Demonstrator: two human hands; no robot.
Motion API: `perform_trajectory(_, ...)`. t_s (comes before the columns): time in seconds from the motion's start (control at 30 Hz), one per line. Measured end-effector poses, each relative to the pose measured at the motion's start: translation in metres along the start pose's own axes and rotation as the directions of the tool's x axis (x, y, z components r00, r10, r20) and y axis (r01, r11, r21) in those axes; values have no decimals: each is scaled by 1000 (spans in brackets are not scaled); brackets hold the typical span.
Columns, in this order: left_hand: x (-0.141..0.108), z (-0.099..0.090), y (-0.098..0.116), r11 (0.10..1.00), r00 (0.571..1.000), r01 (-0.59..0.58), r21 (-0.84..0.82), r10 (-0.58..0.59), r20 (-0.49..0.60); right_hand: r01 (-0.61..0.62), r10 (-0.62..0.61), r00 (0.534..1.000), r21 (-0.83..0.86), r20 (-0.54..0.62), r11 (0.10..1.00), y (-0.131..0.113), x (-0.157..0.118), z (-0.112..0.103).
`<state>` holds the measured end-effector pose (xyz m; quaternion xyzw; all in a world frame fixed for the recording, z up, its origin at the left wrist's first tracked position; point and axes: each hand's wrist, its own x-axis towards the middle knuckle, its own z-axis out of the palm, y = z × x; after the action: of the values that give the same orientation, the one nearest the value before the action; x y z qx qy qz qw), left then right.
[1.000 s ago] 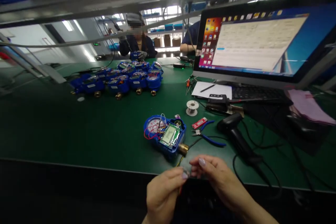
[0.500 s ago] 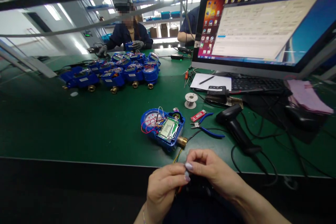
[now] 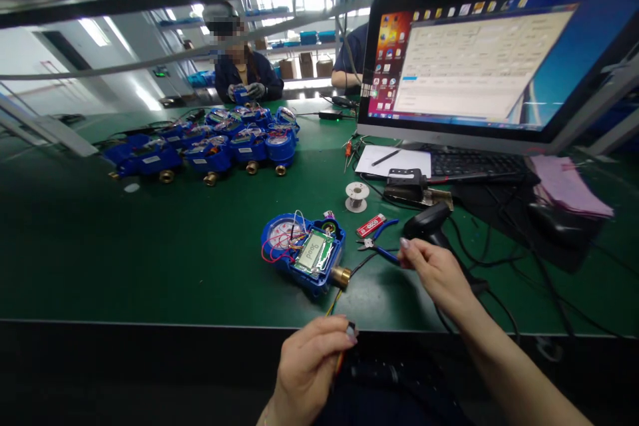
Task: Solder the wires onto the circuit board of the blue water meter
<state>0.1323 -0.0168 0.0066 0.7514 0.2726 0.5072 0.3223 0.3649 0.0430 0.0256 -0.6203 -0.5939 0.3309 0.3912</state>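
Observation:
My left hand [image 3: 312, 359] is closed in a pinch near the table's front edge, on the end of a thin cable with a small dark connector [image 3: 351, 329]. Yellow and green wires [image 3: 333, 303] run from it up toward a blue water meter [image 3: 322, 283]. The meter lies open, its display [image 3: 311, 251] lit with text, a brass fitting [image 3: 342, 276] at its right. Over the handle end of blue-handled cutting pliers [image 3: 384, 251], my right hand [image 3: 436, 273] has its fingers closed; they hide part of that handle. The pliers still lie on the table.
A red-and-white small box [image 3: 371, 225], a solder wire spool [image 3: 357, 198] and a black barcode scanner [image 3: 429, 223] lie nearby. Behind are a monitor [image 3: 464, 73], keyboard [image 3: 469, 165] and paper [image 3: 394, 161]. Several blue meters [image 3: 207, 158] stand back left, before a gloved co-worker [image 3: 244, 73].
My right hand has left my left hand and the cable and moved up and right to the pliers. My left hand stays on the cable. The co-worker's hands have come together on a blue part.

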Motion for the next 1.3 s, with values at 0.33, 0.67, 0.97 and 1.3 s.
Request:
perform_trajectory(0.33, 1, 15, 5, 878, 852, 360, -314, -447, -272, 187, 30, 958, -703, 285, 686, 18, 30, -7)
perform_trajectory(0.67, -1, 16, 1, 785, 748, 479, -392, -599, -286, 175, -148, 812, 6, 565, 985, -51, -24, 22)
perform_trajectory(0.97, -1, 17, 7, 951, 920, 308, -5, -299, -252, 203, -129, 716, -28, 686, 979, -54, -29, 35)
perform_trajectory(1.3, -3, 8, 7, 934, 913, 342, 105, -304, -273, 134, -108, 870, -20, 481, 991, -42, -19, 12)
